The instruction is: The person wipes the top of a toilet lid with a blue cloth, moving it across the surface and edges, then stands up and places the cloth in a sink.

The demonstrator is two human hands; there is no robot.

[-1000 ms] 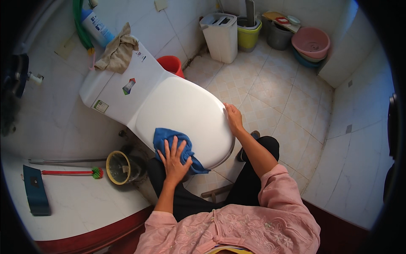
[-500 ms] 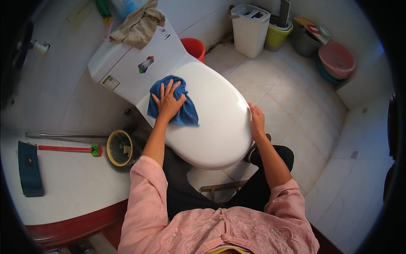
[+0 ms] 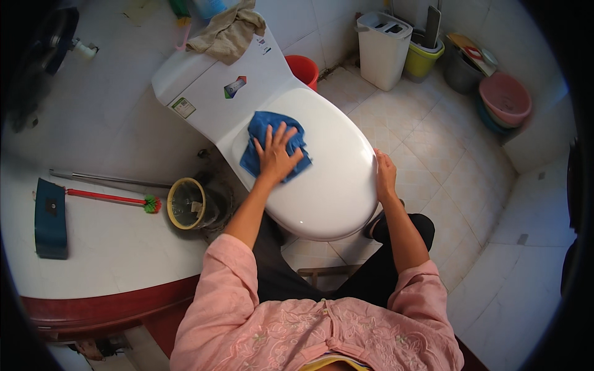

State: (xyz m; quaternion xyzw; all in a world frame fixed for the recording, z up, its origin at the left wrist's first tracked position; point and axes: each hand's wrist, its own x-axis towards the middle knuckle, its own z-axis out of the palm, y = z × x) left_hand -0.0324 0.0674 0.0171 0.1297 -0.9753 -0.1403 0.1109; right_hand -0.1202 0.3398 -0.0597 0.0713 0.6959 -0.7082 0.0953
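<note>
A white toilet lid (image 3: 334, 179) lies closed in front of me. On its left part my left hand (image 3: 276, 154) holds a crumpled blue cloth (image 3: 263, 123) down, fingers spread over it. My right hand (image 3: 385, 173) is closed at the lid's right edge, the fingertips partly hidden by the rim. Behind the lid stands the white tank (image 3: 204, 86), with stickers on its front. A beige rag (image 3: 229, 34) hangs over the tank's top, next to a blue-and-white bottle (image 3: 208, 7) cut off by the view.
A yellow-rimmed bin (image 3: 185, 204) stands left of the toilet. Beside it lie a red-handled brush (image 3: 108, 196) and a dark teal dustpan-like piece (image 3: 51, 219). Behind are a red bucket (image 3: 304, 70), a white bin (image 3: 382, 52), a yellow-green bucket (image 3: 422, 62) and stacked basins (image 3: 504, 98).
The whole view has shifted, so the toilet appears farther right and slightly higher. My left hand and the blue cloth have slid a little over the lid. My right hand stays at the edge.
</note>
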